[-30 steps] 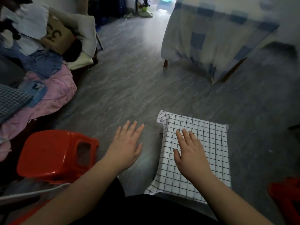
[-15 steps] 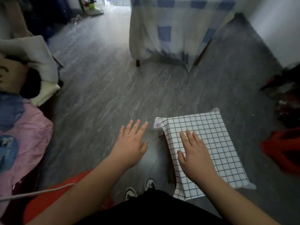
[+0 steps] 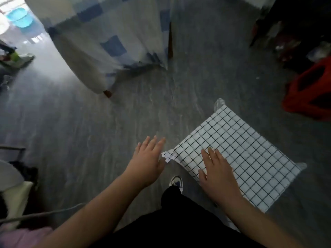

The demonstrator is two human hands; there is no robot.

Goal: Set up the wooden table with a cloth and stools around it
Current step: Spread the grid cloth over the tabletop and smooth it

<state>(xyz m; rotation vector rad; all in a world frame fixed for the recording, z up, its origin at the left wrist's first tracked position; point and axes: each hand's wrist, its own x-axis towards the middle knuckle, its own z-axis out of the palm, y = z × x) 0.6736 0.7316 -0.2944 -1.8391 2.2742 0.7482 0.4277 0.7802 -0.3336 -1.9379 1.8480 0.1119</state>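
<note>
— What is the person wearing?
— Both forearms are bare, with no sleeves in view; the left hand (image 3: pixel 146 162) and the right hand (image 3: pixel 217 178) carry no gloves, rings or watch that can be made out; fingernails are short.
— And lower down?
— A black garment (image 3: pixel 179 221) covers the lap and leg; just beyond its far edge one shoe (image 3: pixel 176 181) shows, white with dark markings on the toe; the blur hides finer detail.
</note>
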